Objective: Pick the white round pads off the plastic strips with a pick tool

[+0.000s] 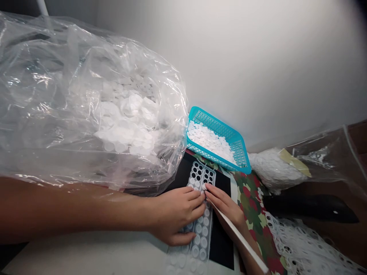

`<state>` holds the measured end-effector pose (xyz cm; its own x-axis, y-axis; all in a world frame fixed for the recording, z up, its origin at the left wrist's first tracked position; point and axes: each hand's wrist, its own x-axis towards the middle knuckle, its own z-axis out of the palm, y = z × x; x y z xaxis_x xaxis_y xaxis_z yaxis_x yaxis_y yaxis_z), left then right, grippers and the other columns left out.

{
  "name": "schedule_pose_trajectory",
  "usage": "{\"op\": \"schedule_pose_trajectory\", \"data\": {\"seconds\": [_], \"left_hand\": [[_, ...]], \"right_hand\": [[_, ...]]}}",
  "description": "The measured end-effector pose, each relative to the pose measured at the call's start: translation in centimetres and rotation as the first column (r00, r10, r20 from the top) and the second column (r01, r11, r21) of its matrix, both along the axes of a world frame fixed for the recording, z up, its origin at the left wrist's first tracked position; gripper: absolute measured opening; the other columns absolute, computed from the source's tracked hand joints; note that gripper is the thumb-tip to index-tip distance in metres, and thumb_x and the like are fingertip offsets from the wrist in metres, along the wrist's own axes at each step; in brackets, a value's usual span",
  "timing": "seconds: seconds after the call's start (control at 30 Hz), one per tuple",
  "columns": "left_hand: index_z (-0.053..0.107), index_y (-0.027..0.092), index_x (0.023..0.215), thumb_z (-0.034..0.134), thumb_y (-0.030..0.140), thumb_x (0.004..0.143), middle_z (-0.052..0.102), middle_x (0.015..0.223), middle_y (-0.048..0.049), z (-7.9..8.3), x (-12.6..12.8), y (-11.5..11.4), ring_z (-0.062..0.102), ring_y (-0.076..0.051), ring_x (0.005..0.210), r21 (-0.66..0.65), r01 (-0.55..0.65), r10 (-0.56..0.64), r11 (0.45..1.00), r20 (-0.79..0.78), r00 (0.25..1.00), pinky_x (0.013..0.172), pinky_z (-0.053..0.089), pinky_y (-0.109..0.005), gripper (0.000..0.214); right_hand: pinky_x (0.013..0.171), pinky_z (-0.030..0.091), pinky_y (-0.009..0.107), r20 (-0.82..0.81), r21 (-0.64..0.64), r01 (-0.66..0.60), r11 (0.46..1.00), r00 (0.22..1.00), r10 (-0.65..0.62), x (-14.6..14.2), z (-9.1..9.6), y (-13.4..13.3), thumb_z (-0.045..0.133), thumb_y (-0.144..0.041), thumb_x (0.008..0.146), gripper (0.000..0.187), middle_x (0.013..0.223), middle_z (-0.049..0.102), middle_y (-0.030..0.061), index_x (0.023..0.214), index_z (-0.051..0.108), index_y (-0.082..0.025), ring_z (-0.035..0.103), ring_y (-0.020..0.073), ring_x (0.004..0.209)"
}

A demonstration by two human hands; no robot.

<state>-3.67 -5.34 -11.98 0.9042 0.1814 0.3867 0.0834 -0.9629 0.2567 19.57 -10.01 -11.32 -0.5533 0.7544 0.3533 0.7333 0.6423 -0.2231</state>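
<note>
A translucent strip point(200, 225) with two rows of round white discs lies on a black mat point(222, 244); its far holes are empty and show black. My left hand point(176, 215) rests flat on the strip, fingers stretched out and together. My right hand point(225, 204) lies beside it, fingertips pressing on the strip near a disc, with a thin white stick point(237, 235) running along under the hand. Whether the right fingers hold a disc is hidden.
A big clear plastic bag point(86, 107) of white discs fills the left. A teal basket point(239, 147) of white discs stands behind the mat. A camouflage cloth point(255, 214), a smaller bag point(275, 168), punched white sheets point(301, 248) and a black object point(312, 208) lie right.
</note>
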Motion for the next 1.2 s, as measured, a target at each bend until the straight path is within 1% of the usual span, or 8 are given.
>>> {"op": "schedule_pose_trajectory", "data": {"seconds": [0.27, 0.47, 0.53, 0.63, 0.7, 0.77, 0.9, 1.2], "left_hand": [[0.048, 0.001, 0.123, 0.047, 0.043, 0.081, 0.048, 0.132, -0.0221, -0.2, 0.0, 0.0, 0.050, -0.030, 0.113, 0.028, -0.003, 0.004, 1.000, -0.009, 1.000, 0.098, 0.035, -0.039, 0.060], [0.050, 0.001, 0.122, 0.050, 0.042, 0.079, 0.050, 0.130, -0.0223, -0.3, 0.0, -0.1, 0.050, -0.030, 0.115, 0.024, -0.012, 0.011, 1.000, 0.011, 1.000, 0.099, 0.036, -0.038, 0.059], [0.049, 0.002, 0.122, 0.050, 0.043, 0.079, 0.049, 0.131, -0.0222, -0.4, 0.0, -0.1, 0.050, -0.029, 0.115, 0.033, -0.018, 0.018, 0.999, 0.014, 1.000, 0.099, 0.036, -0.038, 0.059], [0.048, 0.001, 0.123, 0.046, 0.043, 0.081, 0.049, 0.131, -0.0222, -0.4, 0.0, -0.2, 0.049, -0.029, 0.117, 0.053, -0.024, 0.023, 0.998, 0.010, 1.000, 0.099, 0.036, -0.037, 0.060], [0.049, 0.000, 0.122, 0.044, 0.043, 0.082, 0.050, 0.129, -0.0224, -0.3, -0.1, -0.2, 0.048, -0.030, 0.117, 0.071, -0.027, 0.026, 0.997, 0.013, 1.000, 0.099, 0.036, -0.037, 0.059], [0.052, -0.001, 0.118, 0.043, 0.042, 0.083, 0.054, 0.124, -0.0229, -0.2, -0.1, -0.3, 0.049, -0.031, 0.115, 0.104, -0.031, 0.029, 0.994, 0.018, 0.999, 0.097, 0.037, -0.038, 0.056], [0.057, -0.002, 0.110, 0.044, 0.036, 0.081, 0.058, 0.115, -0.0242, 0.0, -0.1, -0.7, 0.052, -0.035, 0.109, 0.177, -0.059, 0.056, 0.982, 0.022, 0.998, 0.094, 0.039, -0.042, 0.050], [0.060, 0.000, 0.106, 0.045, 0.036, 0.080, 0.061, 0.110, -0.0219, -0.1, 0.0, -0.9, 0.054, -0.035, 0.103, 0.187, -0.079, 0.078, 0.979, 0.014, 0.997, 0.096, 0.037, -0.042, 0.047]], "right_hand": [[0.097, 0.050, 0.033, -0.057, 0.169, 0.172, 0.971, 0.985, -0.164, -1.0, -0.5, 0.0, 0.043, -0.007, 0.090, 0.038, 0.121, 0.062, 0.0093, 0.124, 0.056, -0.018, 0.059, 0.0197, 0.112], [0.090, 0.052, 0.030, -0.129, 0.381, 0.359, 0.852, 0.933, -0.336, -0.9, 0.3, 0.4, 0.053, -0.006, 0.086, 0.032, 0.110, 0.069, 0.0064, 0.114, 0.062, -0.019, 0.067, 0.0192, 0.097], [0.089, 0.052, 0.032, -0.151, 0.399, 0.401, 0.824, 0.916, -0.373, -0.9, 0.7, 0.3, 0.056, -0.005, 0.084, 0.036, 0.111, 0.068, 0.0068, 0.116, 0.061, -0.019, 0.067, 0.0202, 0.097], [0.091, 0.053, 0.033, -0.145, 0.297, 0.332, 0.895, 0.943, -0.301, -1.0, 0.6, 0.3, 0.054, -0.005, 0.084, 0.041, 0.115, 0.066, 0.0067, 0.121, 0.058, -0.022, 0.065, 0.0207, 0.102], [0.092, 0.053, 0.033, -0.116, 0.194, 0.197, 0.961, 0.977, -0.177, -1.0, 0.0, 0.5, 0.050, -0.006, 0.087, 0.042, 0.121, 0.063, 0.0065, 0.125, 0.055, -0.023, 0.063, 0.0205, 0.107], [0.095, 0.052, 0.034, -0.079, 0.090, 0.066, 0.994, 0.995, -0.059, -0.9, -0.6, 0.7, 0.044, -0.007, 0.089, 0.044, 0.127, 0.059, 0.0072, 0.129, 0.051, -0.023, 0.059, 0.0205, 0.112], [0.099, 0.050, 0.035, -0.068, -0.034, -0.019, 0.999, 0.998, 0.016, -0.7, -1.1, 1.1, 0.040, -0.006, 0.090, 0.045, 0.132, 0.055, 0.0085, 0.133, 0.048, -0.021, 0.055, 0.0198, 0.119], [0.101, 0.049, 0.036, -0.105, -0.078, -0.024, 0.997, 0.994, 0.015, -0.8, -1.5, 0.9, 0.041, -0.010, 0.091, 0.045, 0.133, 0.053, 0.0063, 0.133, 0.048, -0.023, 0.054, 0.0205, 0.120]]}}
